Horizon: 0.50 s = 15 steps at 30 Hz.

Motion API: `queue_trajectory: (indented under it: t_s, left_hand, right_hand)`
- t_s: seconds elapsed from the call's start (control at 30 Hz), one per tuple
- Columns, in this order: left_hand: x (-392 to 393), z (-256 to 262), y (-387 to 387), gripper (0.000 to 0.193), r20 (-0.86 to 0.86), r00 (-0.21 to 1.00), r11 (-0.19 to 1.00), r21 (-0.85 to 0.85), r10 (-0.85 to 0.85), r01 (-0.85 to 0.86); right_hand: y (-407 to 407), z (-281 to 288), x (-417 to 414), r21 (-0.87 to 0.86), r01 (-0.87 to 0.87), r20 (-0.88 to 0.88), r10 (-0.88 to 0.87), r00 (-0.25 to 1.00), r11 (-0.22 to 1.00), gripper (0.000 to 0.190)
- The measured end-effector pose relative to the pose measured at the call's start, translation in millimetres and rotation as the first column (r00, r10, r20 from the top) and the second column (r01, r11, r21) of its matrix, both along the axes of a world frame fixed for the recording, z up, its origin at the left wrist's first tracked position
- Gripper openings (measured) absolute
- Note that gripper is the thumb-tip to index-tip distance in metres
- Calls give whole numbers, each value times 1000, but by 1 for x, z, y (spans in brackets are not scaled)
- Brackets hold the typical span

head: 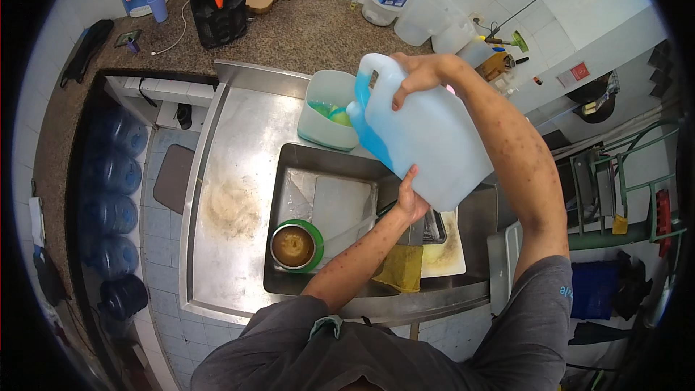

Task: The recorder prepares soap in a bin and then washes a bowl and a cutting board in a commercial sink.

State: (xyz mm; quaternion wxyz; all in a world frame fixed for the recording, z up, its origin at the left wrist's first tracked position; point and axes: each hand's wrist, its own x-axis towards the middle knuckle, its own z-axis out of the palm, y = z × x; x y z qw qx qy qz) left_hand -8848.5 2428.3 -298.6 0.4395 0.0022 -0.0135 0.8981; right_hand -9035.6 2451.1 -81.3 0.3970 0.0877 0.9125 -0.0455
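Note:
A large translucent plastic jug (pixel 429 136) with blue liquid in it is tilted, its mouth pointing left. My right hand (pixel 423 77) grips it at the top near the handle. From below, my left hand (pixel 412 202) supports the jug's lower side, thumb up along it. The spout sits at the rim of a translucent plastic tub (pixel 328 129) on the steel sink counter. Inside the tub are bluish-green liquid and a yellow-green item (pixel 340 116), perhaps a sponge. Whether liquid is flowing from the spout cannot be told.
Below lies a steel sink basin (pixel 304 174) holding a round metal container (pixel 293 246) in a green dish. A yellow cloth (pixel 399 269) hangs over the sink divider. Behind are a black speaker (pixel 217 5) and plastic containers (pixel 421 16). Several water bottles (pixel 117 174) stand at left.

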Motion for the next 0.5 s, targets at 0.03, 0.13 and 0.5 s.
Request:
queue_trajectory:
  t_s: [0.03,0.13,0.5]
  left_hand:
    - [1,-7,-3,90,0,1000,1000,-5,9,-8]
    - [7,-27,-10,87,-27,999,999,-28,-24,23]
    - [25,-38,-6,89,-27,997,988,-136,-76,72]
  right_hand:
    - [-3,2,9,-79,-44,-54,40,998,996,100]
    - [17,-10,31,-157,-59,-170,32,985,986,100]
    - [39,-22,69,-168,-13,-305,-39,951,986,96]
